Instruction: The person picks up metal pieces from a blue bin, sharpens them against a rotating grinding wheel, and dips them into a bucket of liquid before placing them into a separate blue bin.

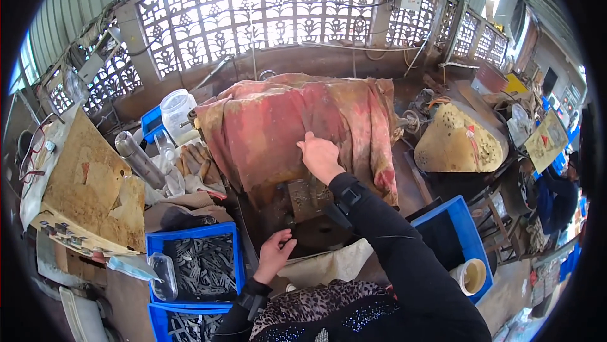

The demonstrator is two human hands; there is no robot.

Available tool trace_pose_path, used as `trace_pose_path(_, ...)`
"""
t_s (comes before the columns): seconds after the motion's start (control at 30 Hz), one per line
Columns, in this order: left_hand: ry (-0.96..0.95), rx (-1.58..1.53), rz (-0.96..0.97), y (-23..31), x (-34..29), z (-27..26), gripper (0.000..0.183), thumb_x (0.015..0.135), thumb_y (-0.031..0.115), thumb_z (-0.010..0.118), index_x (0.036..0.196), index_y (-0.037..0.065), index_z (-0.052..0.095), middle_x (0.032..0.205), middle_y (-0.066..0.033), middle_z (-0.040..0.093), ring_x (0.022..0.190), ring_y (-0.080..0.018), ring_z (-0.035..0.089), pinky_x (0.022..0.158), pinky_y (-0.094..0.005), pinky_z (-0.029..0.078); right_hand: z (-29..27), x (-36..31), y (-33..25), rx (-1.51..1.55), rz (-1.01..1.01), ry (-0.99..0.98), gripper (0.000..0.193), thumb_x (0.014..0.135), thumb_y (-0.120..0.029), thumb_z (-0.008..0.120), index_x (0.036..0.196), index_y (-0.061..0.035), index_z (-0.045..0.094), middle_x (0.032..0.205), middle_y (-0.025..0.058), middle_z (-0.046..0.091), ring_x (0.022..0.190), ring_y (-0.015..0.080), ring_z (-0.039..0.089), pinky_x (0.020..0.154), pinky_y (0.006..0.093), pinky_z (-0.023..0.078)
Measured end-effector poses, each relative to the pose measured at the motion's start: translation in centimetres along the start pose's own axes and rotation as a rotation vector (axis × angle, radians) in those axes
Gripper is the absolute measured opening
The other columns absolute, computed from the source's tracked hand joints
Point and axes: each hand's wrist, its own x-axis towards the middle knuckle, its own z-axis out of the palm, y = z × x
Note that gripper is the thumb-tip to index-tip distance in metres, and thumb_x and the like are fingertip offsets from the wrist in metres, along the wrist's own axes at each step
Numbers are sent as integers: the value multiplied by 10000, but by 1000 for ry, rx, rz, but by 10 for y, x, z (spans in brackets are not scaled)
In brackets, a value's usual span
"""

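A large cloth (278, 127), stained red and brown, drapes over a machine in front of me. My right hand (320, 157) is closed on a fold at the middle of the cloth, the arm stretched forward. Lower and to the left, my left hand (274, 254) is held in front of the machine, its fingers curled with thumb and fingertips close together. Whatever lies between those fingers is too small to make out. Under the hem of the cloth a wet, brownish metal block (308, 198) shows; the rest of the machine is mostly hidden.
Left of me, a blue crate (238, 260) holds many thin dark strips, with a clear plastic box (164, 277) on its edge. A stained control box (95, 184), work gloves (195, 163) and a flask (136, 157) stand beyond. To the right are a blue bin (465, 215) and a bucket (469, 277).
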Motion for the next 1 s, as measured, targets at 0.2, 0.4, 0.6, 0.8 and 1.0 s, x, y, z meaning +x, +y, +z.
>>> trace_pose_path(0.2, 73, -121, -62, -9, -5, 3, 386, 864, 199, 717, 1203, 36, 628, 1031, -98, 697, 928, -159, 654, 798, -284, 523, 0, -2, -4, 61, 15, -40, 308, 926, -330, 564, 969, -26, 563, 773, 181, 674, 757, 378, 669, 661, 503, 511)
trace_pose_path(0.4, 77, -139, -93, -11, -4, 11, 362, 886, 170, 694, 1211, 31, 619, 1012, -67, 691, 917, -130, 636, 794, -273, 519, -4, -4, 11, 92, 69, -84, 318, 922, -352, 561, 987, -41, 580, 840, 188, 679, 836, 387, 657, 720, 521, 495)
trace_pose_path(0.6, 211, -194, -57, 2, 2, -10, 366, 898, 50, 631, 1258, 22, 578, 1066, -53, 656, 894, -129, 620, 766, -261, 506, -59, -87, 22, 224, -169, -80, 288, 885, -363, 636, 908, -79, 593, 742, 167, 643, 733, 377, 642, 654, 497, 493)
trace_pose_path(0.8, 248, 555, 442, 18, 48, 0, 462, 827, 22, 624, 1283, 18, 554, 1031, -185, 639, 886, -309, 643, 788, -364, 531, -93, -214, 50, 357, -414, -246, 186, 833, -257, 658, 840, -103, 553, 657, 101, 610, 632, 324, 632, 555, 441, 500)
trace_pose_path(1.0, -85, 946, 405, 12, 49, 26, 336, 822, 104, 627, 1148, 22, 620, 907, -177, 662, 849, -333, 654, 724, -391, 537, -83, -288, 74, 274, -479, -327, 161, 797, -220, 675, 847, -115, 564, 633, 75, 586, 591, 293, 623, 513, 414, 486)
